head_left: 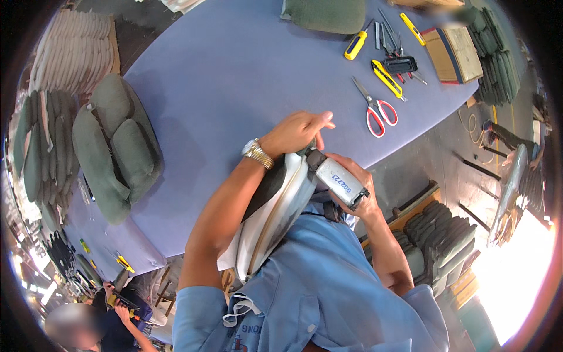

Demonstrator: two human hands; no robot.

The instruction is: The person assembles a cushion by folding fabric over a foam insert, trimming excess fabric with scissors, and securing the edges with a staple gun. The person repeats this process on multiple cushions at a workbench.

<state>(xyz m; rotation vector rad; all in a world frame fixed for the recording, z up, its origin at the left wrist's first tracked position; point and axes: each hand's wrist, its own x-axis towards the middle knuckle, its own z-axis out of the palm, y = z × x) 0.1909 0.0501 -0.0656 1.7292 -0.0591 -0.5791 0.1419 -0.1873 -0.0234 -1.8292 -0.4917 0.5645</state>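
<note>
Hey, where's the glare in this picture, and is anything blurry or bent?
In the head view: glare washes out the lower right; the co-worker's head at lower left is blurred; the table looks bowed along its edges; the left hand, right hand and scissors look reasonably sharp.

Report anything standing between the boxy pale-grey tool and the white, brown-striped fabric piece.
Nothing visible. The right hand holds the tool with its dark nose beside the fabric piece's upper end, near the left hand; actual contact is unclear.

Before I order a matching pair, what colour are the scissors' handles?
The handles are red and white, showing best in the head view.
</note>
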